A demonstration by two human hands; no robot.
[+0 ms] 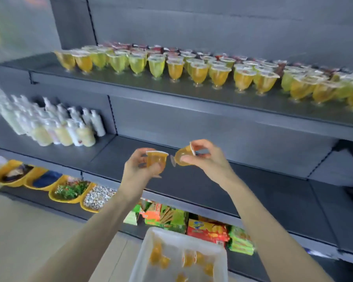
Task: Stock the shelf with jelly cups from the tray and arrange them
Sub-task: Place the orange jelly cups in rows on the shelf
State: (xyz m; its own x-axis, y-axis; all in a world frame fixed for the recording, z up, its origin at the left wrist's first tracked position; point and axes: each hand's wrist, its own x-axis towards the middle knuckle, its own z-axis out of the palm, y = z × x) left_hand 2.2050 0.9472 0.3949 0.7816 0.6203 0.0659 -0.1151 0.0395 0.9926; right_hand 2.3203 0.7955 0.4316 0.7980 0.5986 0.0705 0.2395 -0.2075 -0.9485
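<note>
Both hands are loaded right now. The left hand [140, 169] is wrapped around an orange jelly cup [156, 159] that's upright, lid on top. The right hand [206, 157] pinches a second cup [183, 158] that's tipped on its side, its little foot pointing at the first one. The two cups are near each other, not touching as far as I can tell. Both are in the air in front of the middle shelf [253, 180] and above the tray [149, 241], where a handful more orange ones lie loose.

If it were me, I'd turn that tipped cup foot-down before it goes up. These have a narrow foot and a wide top, so I'd guess they topple easily — set each one flat and let go only once it stands.

Room-wise, the top shelf [130, 86] has the stocked rows [198, 73] packed toward the back, with a bare strip of metal along the front lip. That strip looks like the natural landing zone, but it's right by the edge, so keep the foot fully on the shelf. Coming in low from the front avoids reaching over the front row and knocking it. The white bottles [55, 127] on the left of the middle shelf are well apart from the hands — no worry there.
</note>
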